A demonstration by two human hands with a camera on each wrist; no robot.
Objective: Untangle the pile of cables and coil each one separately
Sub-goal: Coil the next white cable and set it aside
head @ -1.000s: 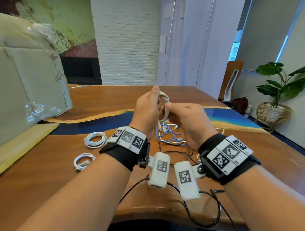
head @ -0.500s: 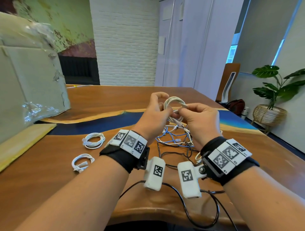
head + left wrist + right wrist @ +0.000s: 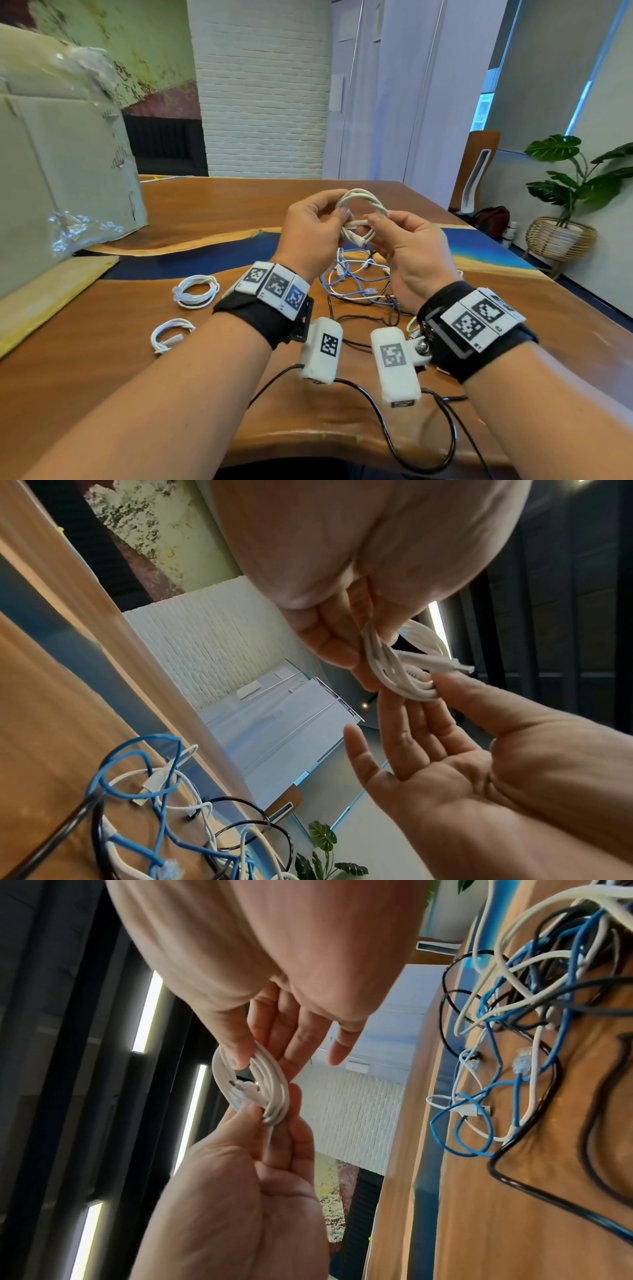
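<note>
A white cable coil [image 3: 361, 214] hangs in the air between both hands, above the table. My left hand [image 3: 337, 214] pinches its left side between thumb and fingers. My right hand [image 3: 371, 224] pinches its lower right side, where the plug end crosses the loops. In the left wrist view the left hand [image 3: 368, 647] and the right hand [image 3: 414, 693] both grip the coil [image 3: 404, 674]. The right wrist view shows the right hand [image 3: 263, 1066] and the left hand [image 3: 270, 1110] on the coil [image 3: 274, 1088]. A tangled pile of blue, white and black cables [image 3: 356, 281] lies below the hands.
Two coiled white cables [image 3: 197, 291] [image 3: 169, 334] lie on the wooden table [image 3: 102, 359] to the left. A large cardboard box [image 3: 68, 171] stands at the far left. Black leads [image 3: 394, 442] from the wrist cameras trail over the table's near edge. A potted plant [image 3: 565, 212] stands far right.
The white cable's loose tail has come up off the pile and its plug end now lies across the coil. The coil has turned from edge-on to facing me.
</note>
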